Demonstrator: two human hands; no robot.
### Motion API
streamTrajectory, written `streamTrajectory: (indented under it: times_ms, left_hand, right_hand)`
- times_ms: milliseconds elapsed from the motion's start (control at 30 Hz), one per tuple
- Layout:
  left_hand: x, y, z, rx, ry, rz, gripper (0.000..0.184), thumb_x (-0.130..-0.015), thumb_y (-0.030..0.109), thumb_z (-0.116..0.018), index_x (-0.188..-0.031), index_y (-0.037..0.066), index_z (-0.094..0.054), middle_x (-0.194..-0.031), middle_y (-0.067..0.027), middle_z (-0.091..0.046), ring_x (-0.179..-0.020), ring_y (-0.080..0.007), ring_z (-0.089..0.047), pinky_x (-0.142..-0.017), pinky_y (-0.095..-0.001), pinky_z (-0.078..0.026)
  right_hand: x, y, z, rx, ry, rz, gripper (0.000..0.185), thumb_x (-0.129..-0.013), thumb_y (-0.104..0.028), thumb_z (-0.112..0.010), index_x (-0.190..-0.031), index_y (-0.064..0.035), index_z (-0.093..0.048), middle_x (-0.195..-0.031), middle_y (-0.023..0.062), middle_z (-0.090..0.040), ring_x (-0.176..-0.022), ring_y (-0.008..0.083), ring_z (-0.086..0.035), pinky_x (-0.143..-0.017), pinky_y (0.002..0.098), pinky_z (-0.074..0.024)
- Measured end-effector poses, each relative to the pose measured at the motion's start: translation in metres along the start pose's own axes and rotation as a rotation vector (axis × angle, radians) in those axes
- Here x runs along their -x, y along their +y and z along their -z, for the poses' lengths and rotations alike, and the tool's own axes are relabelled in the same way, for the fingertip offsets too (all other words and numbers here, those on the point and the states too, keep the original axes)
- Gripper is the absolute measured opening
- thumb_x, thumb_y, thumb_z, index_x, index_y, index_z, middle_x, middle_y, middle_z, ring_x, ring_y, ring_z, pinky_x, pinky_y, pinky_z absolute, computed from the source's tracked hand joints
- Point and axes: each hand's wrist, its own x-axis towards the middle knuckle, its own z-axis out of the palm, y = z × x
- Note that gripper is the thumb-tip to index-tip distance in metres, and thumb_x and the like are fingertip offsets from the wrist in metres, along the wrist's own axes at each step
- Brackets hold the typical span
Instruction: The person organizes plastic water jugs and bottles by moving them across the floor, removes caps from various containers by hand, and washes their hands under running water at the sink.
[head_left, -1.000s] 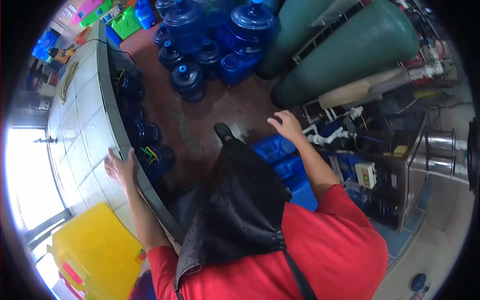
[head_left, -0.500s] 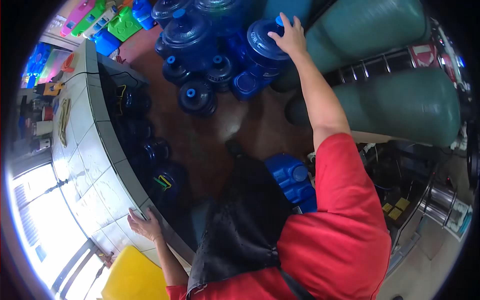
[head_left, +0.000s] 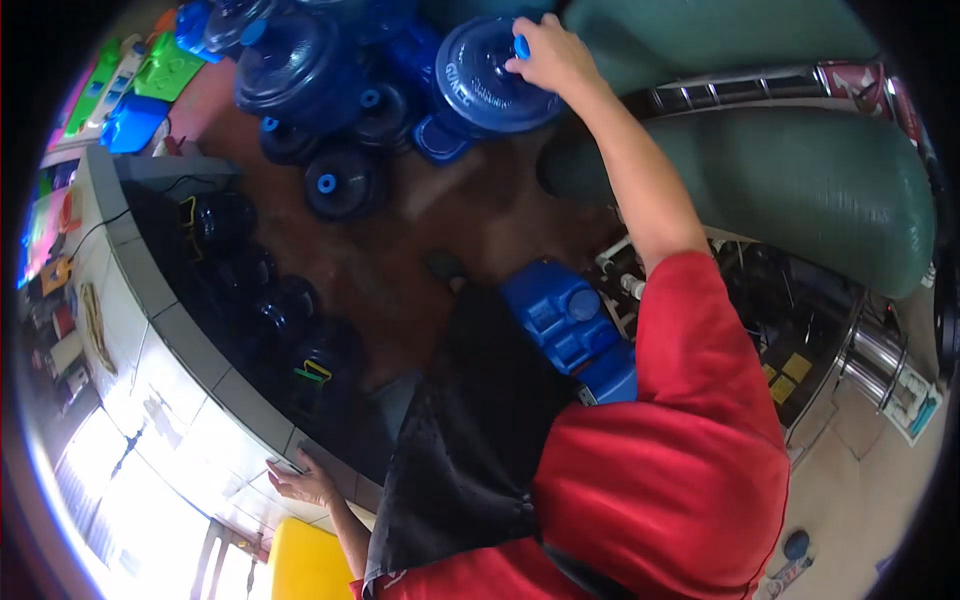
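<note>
One bottle (head_left: pixel 490 92) gripped at top by curled right hand (head_left: pixel 553 58); one counter (head_left: pixel 200 365) apparently touched by left hand (head_left: pixel 308 484), spread, empty.

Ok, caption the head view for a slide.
Right hand gripping the capped neck of a large blue jug, left hand at the edge of the tiled counter.

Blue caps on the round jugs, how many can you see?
5: a cap at the right hand, one on the large jug at upper left, and three on the smaller jugs below it: left, right and lowest. Others may be hidden.
</note>
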Motion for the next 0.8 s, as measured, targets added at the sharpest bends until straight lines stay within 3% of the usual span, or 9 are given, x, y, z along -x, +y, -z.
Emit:
streamTrajectory:
  times_ms: [100, 300, 333, 467, 567, 667, 800]
  left_hand:
    - [0.000, -0.002, -0.008, -0.017, 0.009, -0.026, 0.077, -0.091, 0.057, -0.058, -0.152, 0.017, -0.034, -0.142, -0.0240, -0.040, -0.131, -0.0415, -0.039, -0.107, -0.0570, -0.033]
    - [-0.004, -0.012, -0.008, -0.151, -0.034, -0.032, 0.078, -0.092, 0.062, -0.051, -0.152, 0.016, -0.033, -0.142, -0.0238, -0.041, -0.129, -0.0404, -0.041, -0.106, -0.0561, -0.035]
    - [-0.004, -0.017, -0.009, -0.196, -0.030, -0.042, 0.080, -0.092, 0.065, -0.048, -0.152, 0.016, -0.031, -0.142, -0.0238, -0.040, -0.128, -0.0402, -0.042, -0.105, -0.0557, -0.036]
    - [-0.005, -0.019, -0.009, -0.254, -0.050, -0.021, 0.079, -0.093, 0.066, -0.046, -0.152, 0.016, -0.032, -0.142, -0.0236, -0.041, -0.129, -0.0395, -0.042, -0.105, -0.0559, -0.037]
    - [-0.007, -0.002, 0.006, -0.339, -0.115, 0.006, 0.079, -0.093, 0.066, -0.046, -0.152, 0.014, -0.032, -0.141, -0.0244, -0.041, -0.130, -0.0382, -0.043, -0.105, -0.0540, -0.038]
    - [-0.007, -0.010, 0.005, -0.312, -0.092, -0.022, 0.078, -0.094, 0.063, -0.049, -0.152, 0.013, -0.032, -0.140, -0.0250, -0.041, -0.129, -0.0392, -0.044, -0.105, -0.0535, -0.040]
    - [-0.004, -0.013, 0.006, -0.263, -0.039, -0.083, 0.076, -0.095, 0.058, -0.052, -0.151, 0.010, -0.032, -0.138, -0.0249, -0.042, -0.127, -0.0404, -0.044, -0.102, -0.0535, -0.042]
  right_hand:
    - [0.081, 0.008, 0.020, -0.065, 0.130, -0.046, 0.045, -0.077, -0.036, -0.080, -0.114, -0.0192, -0.062, -0.102, 0.0120, -0.058, -0.088, 0.0372, -0.066, -0.076, 0.0474, -0.0536]
    - [0.196, 0.019, 0.033, -0.187, 0.203, -0.217, 0.045, -0.072, -0.026, -0.085, -0.111, -0.0160, -0.064, -0.098, 0.0093, -0.058, -0.073, 0.0295, -0.063, -0.066, 0.0416, -0.0532]
    - [0.208, 0.025, 0.016, -0.201, 0.216, -0.223, 0.046, -0.071, -0.024, -0.085, -0.111, -0.0158, -0.064, -0.098, 0.0093, -0.058, -0.071, 0.0287, -0.063, -0.066, 0.0409, -0.0533]
    - [0.238, 0.052, -0.086, -0.229, 0.077, -0.361, 0.049, -0.069, -0.021, -0.086, -0.111, -0.0159, -0.061, -0.106, 0.0117, -0.057, -0.093, 0.0365, -0.064, -0.077, 0.0454, -0.0544]
    - [0.259, 0.083, -0.180, -0.209, -0.033, -0.435, 0.050, -0.070, -0.021, -0.085, -0.113, -0.0177, -0.060, -0.109, 0.0135, -0.056, -0.094, 0.0398, -0.064, -0.079, 0.0484, -0.0545]
    - [0.272, 0.092, -0.239, -0.192, -0.233, -0.603, 0.051, -0.071, -0.021, -0.084, -0.115, -0.0189, -0.058, -0.118, 0.0155, -0.053, -0.096, 0.0425, -0.065, -0.081, 0.0505, -0.0551]
    - [0.301, 0.115, -0.302, -0.141, -0.295, -0.683, 0.055, -0.072, -0.021, -0.083, -0.119, -0.0205, -0.055, -0.124, 0.0172, -0.049, -0.097, 0.0433, -0.065, -0.082, 0.0513, -0.0551]
